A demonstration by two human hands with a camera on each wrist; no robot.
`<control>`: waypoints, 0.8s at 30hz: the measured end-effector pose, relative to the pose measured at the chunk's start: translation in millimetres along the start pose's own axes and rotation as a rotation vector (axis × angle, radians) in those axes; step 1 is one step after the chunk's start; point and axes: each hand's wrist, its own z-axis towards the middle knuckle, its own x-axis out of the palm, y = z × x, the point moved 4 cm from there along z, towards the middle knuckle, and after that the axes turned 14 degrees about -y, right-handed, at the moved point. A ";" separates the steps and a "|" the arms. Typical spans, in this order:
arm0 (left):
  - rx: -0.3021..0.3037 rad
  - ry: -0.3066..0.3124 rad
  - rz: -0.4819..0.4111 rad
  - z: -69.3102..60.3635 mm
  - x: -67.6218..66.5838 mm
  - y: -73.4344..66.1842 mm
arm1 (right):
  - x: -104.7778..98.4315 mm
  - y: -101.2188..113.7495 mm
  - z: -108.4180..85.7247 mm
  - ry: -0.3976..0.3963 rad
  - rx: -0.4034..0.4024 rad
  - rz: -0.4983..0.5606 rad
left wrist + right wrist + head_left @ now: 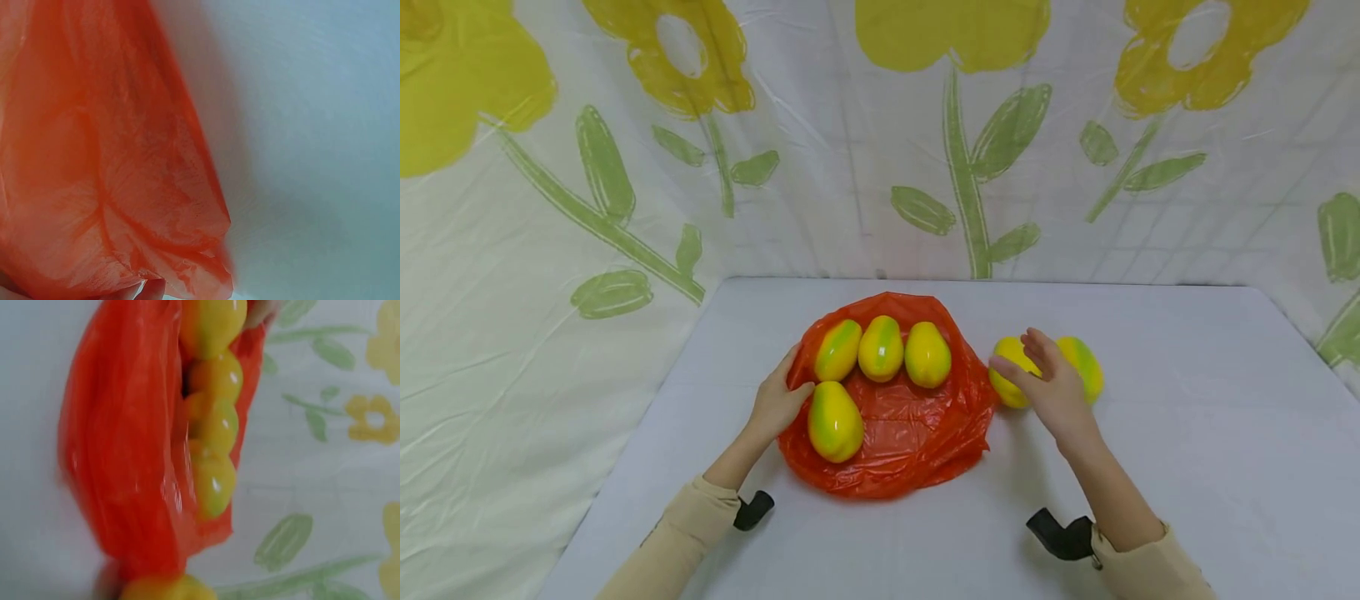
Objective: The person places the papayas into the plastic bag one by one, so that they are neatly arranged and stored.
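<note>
A red plastic bag (pixel 895 425) lies spread open on the table, with several glossy yellow-green papayas (pixel 837 422) inside it. Three stand in a row along its far side and one sits nearer the left. My left hand (pixel 778 400) holds the bag's left rim, its thumb beside the near papaya; in the left wrist view only fingertips (pixel 152 289) show below the red plastic (pixel 125 156). At the bag's right, my right hand (pixel 1060 396) hovers, fingers extended and thumb apart, partly covering two more papayas (pixel 1084 371) on the table. Whether it touches them I cannot tell.
The white table (pixel 1210 433) runs back to a hanging cloth (pixel 820 167) printed with yellow flowers and green leaves. Black wrist mounts (pixel 1062 535) stick out near both beige sleeves (pixel 688 529).
</note>
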 end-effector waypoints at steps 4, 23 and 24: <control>0.002 -0.001 -0.001 0.0 0.5 0.0 | -15.8 -2.7 8.4 -0.105 -0.030 -0.030; 0.005 0.009 0.003 -0.5 -1.1 -0.5 | -54.5 -47.0 42.4 -0.318 0.008 -0.179; 0.008 0.009 0.005 -0.7 -1.2 -0.6 | -54.5 -48.6 44.0 -0.307 0.013 -0.192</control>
